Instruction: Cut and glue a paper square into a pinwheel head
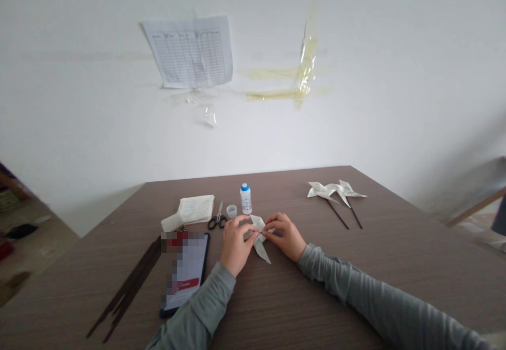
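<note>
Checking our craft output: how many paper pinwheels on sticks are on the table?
2. One paper pinwheel and another lie on the table, far right. The folded paper pinched by the left hand and right hand shows no stick.

The left hand [236, 245] and right hand [285, 235] pinch a folded white paper piece [261, 249], with a blue-capped white plastic bottle [245, 201] just beyond it.
</note>
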The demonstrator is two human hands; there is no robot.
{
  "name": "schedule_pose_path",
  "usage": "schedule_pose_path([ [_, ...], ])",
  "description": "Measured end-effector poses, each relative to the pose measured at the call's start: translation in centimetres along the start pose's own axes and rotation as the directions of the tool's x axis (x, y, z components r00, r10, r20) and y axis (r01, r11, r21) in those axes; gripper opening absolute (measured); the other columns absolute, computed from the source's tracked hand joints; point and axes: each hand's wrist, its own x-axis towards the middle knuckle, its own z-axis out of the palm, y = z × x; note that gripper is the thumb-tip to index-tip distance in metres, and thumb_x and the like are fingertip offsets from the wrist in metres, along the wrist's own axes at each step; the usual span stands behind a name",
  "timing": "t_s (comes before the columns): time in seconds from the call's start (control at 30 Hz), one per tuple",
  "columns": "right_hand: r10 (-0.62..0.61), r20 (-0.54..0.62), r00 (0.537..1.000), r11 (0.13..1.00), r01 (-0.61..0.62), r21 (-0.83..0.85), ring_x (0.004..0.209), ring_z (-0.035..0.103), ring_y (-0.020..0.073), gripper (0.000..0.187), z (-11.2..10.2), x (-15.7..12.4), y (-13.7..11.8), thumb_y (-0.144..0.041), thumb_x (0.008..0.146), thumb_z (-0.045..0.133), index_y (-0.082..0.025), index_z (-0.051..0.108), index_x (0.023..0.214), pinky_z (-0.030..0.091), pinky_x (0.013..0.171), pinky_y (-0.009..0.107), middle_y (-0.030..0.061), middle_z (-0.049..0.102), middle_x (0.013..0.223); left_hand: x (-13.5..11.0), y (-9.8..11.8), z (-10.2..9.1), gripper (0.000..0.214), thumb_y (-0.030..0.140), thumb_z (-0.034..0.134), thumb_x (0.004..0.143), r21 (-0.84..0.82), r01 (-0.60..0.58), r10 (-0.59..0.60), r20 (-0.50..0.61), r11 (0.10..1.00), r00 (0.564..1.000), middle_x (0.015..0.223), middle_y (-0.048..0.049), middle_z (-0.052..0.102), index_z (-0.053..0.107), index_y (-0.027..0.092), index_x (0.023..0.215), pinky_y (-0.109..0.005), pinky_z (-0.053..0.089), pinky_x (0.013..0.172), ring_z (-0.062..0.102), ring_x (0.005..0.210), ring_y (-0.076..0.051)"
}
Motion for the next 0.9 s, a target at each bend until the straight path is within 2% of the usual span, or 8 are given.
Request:
schedule_pose_path([
  [0.17, -0.009, -0.003, 1.000, 1.000, 0.009, 0.008, 0.112, 0.086, 0.0321, 0.008, 0.04, 0.02, 0.16, -0.036, 0.108, 0.102, -0.031, 0.102, 0.102, 0.074, 0.109, 0.051, 0.0092, 0.091, 0.114, -0.11, 0.47, -0.15, 0.024, 0.008, 0.098, 0.098, -0.009, -0.007, 0.007, 0.020, 1.000, 1.000, 0.147, -0.0123, 0.094, 0.100, 0.032, 0.092, -0.075, 0.064, 0.136, 0.081, 0.147, -0.043],
  [0.47, -0.002, -0.031, 1.000, 1.000, 0.001, -0.004, 0.112, 0.086, 0.0335, 0.006, 0.34, -0.29, -0.09, -0.027, 0.107, 0.103, -0.032, 0.104, 0.105, 0.073, 0.110, 0.054, 0.0089, 0.091, 0.113, 0.08, 0.71, -0.23, 0.028, 0.008, 0.096, 0.101, -0.001, 0.011, -0.011, 0.025, 1.000, 1.000, 0.151, -0.0116, 0.093, 0.101, 0.034, 0.092, -0.074, 0.064, 0.138, 0.081, 0.149, -0.043],
  [0.63, 0.028, -0.022, 0.999, 1.000, -0.028, 0.013, 0.112, 0.085, 0.0331, 0.007, 0.40, -0.27, -0.12, -0.026, 0.107, 0.103, -0.032, 0.103, 0.102, 0.073, 0.108, 0.051, 0.0086, 0.090, 0.113, 0.10, 0.37, 0.02, 0.025, 0.010, 0.095, 0.102, 0.008, -0.010, 0.010, 0.009, 1.000, 1.000, 0.148, -0.0116, 0.093, 0.101, 0.033, 0.093, -0.073, 0.065, 0.136, 0.081, 0.147, -0.043],
  [0.8, 0.071, -0.014, 0.997, 0.997, -0.071, 0.009, 0.116, 0.086, 0.0337, 0.011, 0.17, -0.24, 0.07, -0.022, 0.105, 0.103, -0.032, 0.101, 0.100, 0.072, 0.111, 0.051, 0.0093, 0.091, 0.115, 0.34, 0.22, 0.09, 0.024, 0.013, 0.090, 0.107, 0.130, 0.002, 0.004, -0.051, 0.991, 0.999, 0.147, -0.0120, 0.094, 0.101, 0.032, 0.098, -0.071, 0.065, 0.134, 0.079, 0.146, -0.042],
  [0.9, 0.093, -0.002, 0.996, 0.996, -0.093, 0.015, 0.118, 0.087, 0.0331, 0.011, -0.05, -0.19, 0.20, -0.022, 0.104, 0.103, -0.032, 0.100, 0.099, 0.072, 0.113, 0.050, 0.0086, 0.092, 0.117, 0.61, 0.87, -0.36, 0.026, 0.015, 0.085, 0.112, 0.257, 0.052, -0.047, -0.027, 0.965, 0.999, 0.152, -0.0128, 0.093, 0.103, 0.033, 0.118, -0.073, 0.058, 0.139, 0.077, 0.149, -0.042],
])
